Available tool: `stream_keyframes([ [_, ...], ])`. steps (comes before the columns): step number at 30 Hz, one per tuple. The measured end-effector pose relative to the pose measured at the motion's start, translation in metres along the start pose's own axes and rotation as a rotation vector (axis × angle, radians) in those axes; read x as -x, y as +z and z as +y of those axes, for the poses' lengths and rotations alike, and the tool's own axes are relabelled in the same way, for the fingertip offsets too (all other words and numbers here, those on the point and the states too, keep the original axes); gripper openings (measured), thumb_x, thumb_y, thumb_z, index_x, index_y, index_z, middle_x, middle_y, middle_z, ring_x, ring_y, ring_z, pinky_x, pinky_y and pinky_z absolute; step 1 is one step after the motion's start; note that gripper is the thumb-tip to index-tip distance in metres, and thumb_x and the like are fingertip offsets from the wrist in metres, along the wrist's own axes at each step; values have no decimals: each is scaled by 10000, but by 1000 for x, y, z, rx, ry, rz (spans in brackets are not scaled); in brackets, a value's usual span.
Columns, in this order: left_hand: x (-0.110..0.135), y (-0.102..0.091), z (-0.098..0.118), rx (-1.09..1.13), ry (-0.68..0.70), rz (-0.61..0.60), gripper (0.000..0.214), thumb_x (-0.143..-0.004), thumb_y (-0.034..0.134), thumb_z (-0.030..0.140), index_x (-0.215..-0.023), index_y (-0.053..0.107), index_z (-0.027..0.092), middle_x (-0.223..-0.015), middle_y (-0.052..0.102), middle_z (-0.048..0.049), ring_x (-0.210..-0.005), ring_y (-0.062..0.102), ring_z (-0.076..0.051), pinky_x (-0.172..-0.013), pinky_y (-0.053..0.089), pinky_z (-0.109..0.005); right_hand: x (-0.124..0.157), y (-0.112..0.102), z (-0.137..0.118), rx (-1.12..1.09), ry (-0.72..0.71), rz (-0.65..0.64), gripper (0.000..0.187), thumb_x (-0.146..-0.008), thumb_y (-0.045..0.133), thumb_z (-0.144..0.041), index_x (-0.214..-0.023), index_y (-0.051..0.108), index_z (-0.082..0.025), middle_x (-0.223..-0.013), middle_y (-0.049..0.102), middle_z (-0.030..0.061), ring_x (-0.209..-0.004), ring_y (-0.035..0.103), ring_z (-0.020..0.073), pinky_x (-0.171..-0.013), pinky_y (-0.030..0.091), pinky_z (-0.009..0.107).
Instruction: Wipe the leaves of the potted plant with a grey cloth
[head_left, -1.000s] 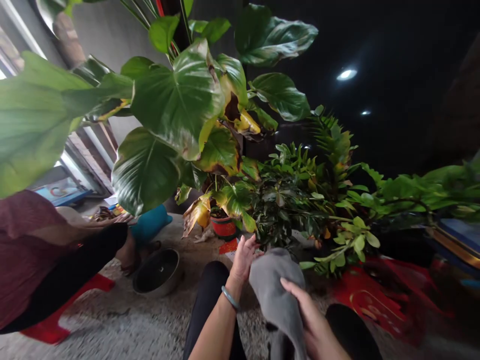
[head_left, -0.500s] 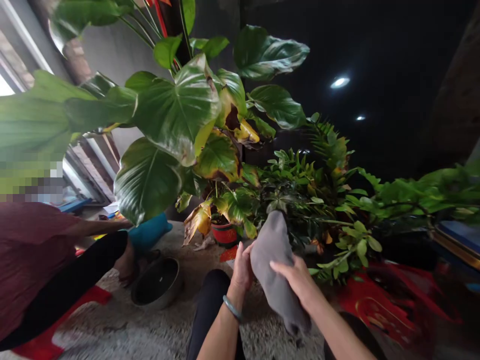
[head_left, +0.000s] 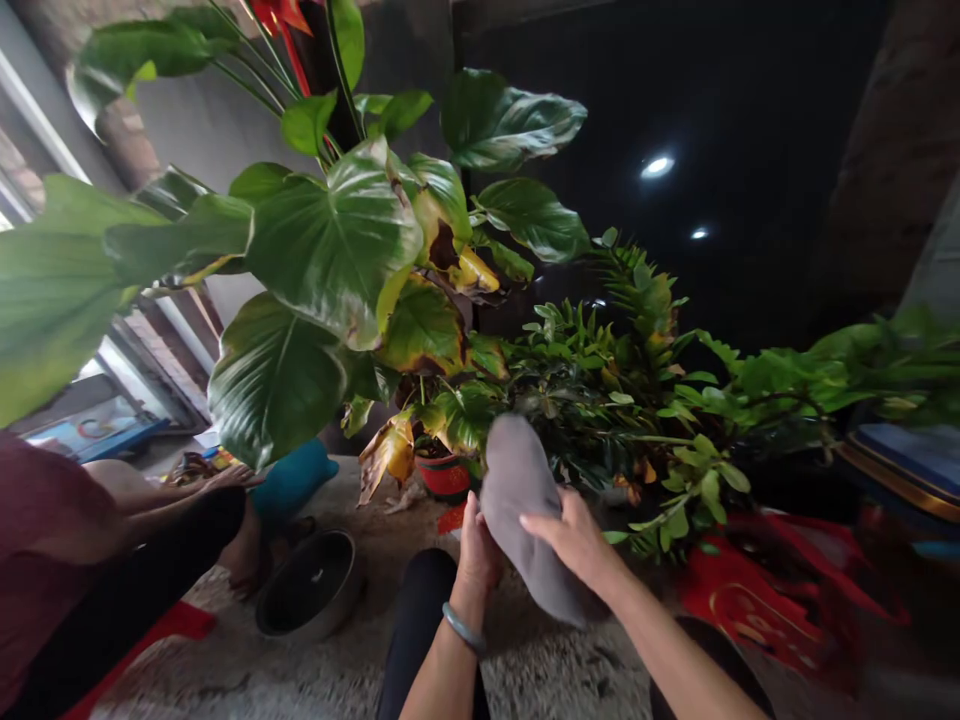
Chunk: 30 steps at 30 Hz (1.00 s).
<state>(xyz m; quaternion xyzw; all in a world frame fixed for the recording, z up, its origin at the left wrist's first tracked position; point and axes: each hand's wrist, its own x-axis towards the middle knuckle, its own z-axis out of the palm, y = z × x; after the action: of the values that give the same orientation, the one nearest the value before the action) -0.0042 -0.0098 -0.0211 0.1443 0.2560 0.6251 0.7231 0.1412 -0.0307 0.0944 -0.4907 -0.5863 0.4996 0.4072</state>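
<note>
A soft grey stuffed cloth piece (head_left: 517, 510), rounded at its far end, is held up in front of my knees. My right hand (head_left: 581, 540) grips it from the right, thumb lying across its front and the other fingers partly hidden. On its near left side, my left hand (head_left: 480, 550) presses against it with the thumb pointing up; the fingers go behind the cloth. A pale greenish bangle (head_left: 463, 630) circles my left wrist.
Another person (head_left: 82, 560) sits at the left beside a teal stuffed piece (head_left: 296, 485). A dark round basin (head_left: 307, 585) stands on the floor. Leafy plants (head_left: 337, 220) spread ahead, one in a red pot (head_left: 444, 475). Red bags (head_left: 772, 600) lie at the right.
The grey piece has turned, and its near end now looks smoother and rounder. Both hands stay on it. The other person's hand has shifted. The view has swung slightly right.
</note>
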Motion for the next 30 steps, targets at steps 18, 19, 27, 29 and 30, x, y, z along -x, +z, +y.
stream_keyframes([
  [18, -2, -6, 5, 7, -5, 17, 513, -855, 494, 561, -900, 732, 109, -967, 746, -172, -1092, 629, -337, -993, 419, -457, 32, -9, 30, -238, 285, 135, 269, -498, 700, -317, -730, 744, -187, -778, 784, 87, -834, 714, 336, -752, 546, 392],
  [19, -3, -7, 5, 17, -6, 29, 504, -859, 494, 554, -902, 732, 112, -979, 742, -170, -1094, 627, -327, -983, 427, -444, 44, -12, 38, -208, 308, 106, 261, -498, 694, -303, -728, 747, -192, -767, 783, 78, -834, 716, 334, -754, 548, 387],
  [27, -3, -5, 2, 17, 31, 88, 507, -893, 454, 530, -919, 739, 112, -1027, 712, -179, -1065, 611, -319, -811, 488, -410, 2, -81, -27, -476, 77, 493, 423, -514, 787, -349, -890, 705, -175, -892, 777, 97, -888, 710, 319, -776, 572, 392],
  [29, -1, -2, 1, 6, 37, 105, 511, -906, 433, 514, -910, 741, 106, -1036, 708, -184, -1060, 611, -316, -780, 489, -393, -18, -80, -33, -705, 97, 517, 351, -561, 738, -298, -892, 682, -198, -846, 777, 72, -878, 715, 305, -743, 590, 393],
  [30, 0, -1, 2, 0, 43, 109, 511, -909, 428, 508, -906, 742, 105, -1037, 708, -184, -1059, 612, -315, -769, 489, -385, -21, -75, -28, -790, 161, 502, 305, -575, 716, -270, -870, 673, -206, -788, 773, 60, -857, 720, 303, -725, 598, 397],
])
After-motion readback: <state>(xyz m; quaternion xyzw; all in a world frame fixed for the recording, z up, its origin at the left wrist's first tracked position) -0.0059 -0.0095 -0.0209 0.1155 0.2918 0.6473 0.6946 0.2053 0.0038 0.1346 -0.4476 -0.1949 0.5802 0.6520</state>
